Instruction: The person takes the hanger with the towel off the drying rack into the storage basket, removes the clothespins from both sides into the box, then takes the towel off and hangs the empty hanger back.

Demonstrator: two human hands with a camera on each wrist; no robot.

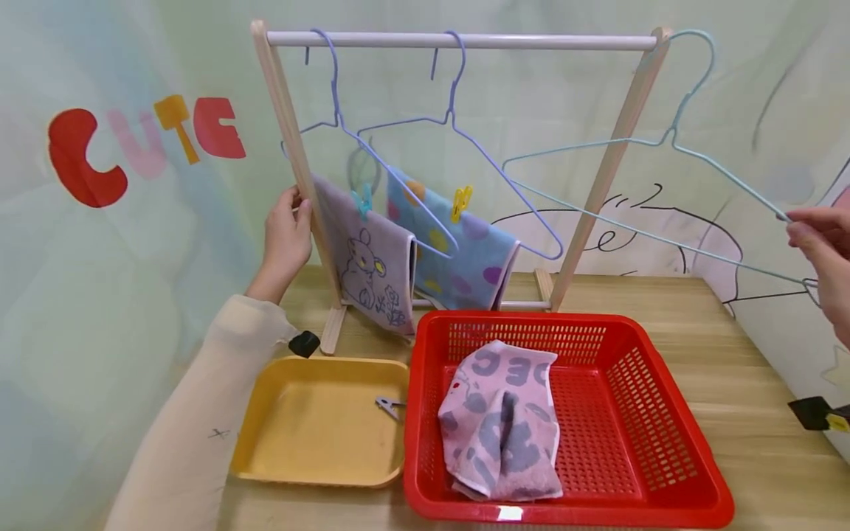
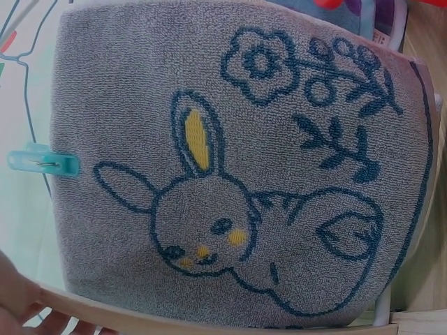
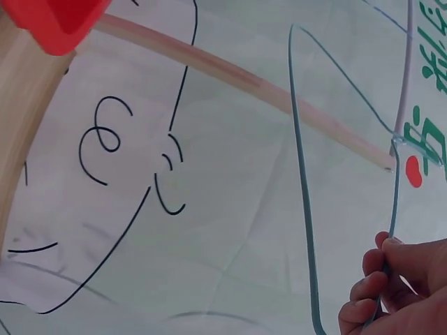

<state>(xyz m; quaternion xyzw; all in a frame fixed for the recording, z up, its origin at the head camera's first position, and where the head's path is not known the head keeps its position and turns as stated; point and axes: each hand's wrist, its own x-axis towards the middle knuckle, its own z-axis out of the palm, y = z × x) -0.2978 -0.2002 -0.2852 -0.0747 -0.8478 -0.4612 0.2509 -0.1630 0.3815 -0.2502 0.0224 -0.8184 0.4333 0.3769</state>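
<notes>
My left hand [image 1: 288, 230] grips the left upright of a small wooden rack [image 1: 287, 110], fingers curled round the post; they show at the left wrist view's lower left. In my right hand [image 3: 401, 283], fingers and thumb pinch a corner of a light teal hanger [image 3: 303, 160], which carries no cloth. Its hook stands near the rack's right top end; whether they touch I cannot tell. Two purple hangers hang on the white rail [image 1: 531, 42]. One holds a grey towel [image 2: 140, 91] with a rabbit, clipped by a teal clothespin [image 2: 43, 163]; the other holds a blue dotted towel [image 1: 474, 258] with a yellow clothespin [image 1: 461, 203].
A red plastic basket [image 1: 687, 413] stands before the rack, with a crumpled pink-grey towel [image 1: 498, 435] inside. Left of it lies a yellow tray [image 1: 319, 420] containing a grey clothespin [image 1: 387, 405]. Behind is a printed backdrop with coloured letters [image 1: 215, 127]. The table [image 1: 750, 398] is wood-grained.
</notes>
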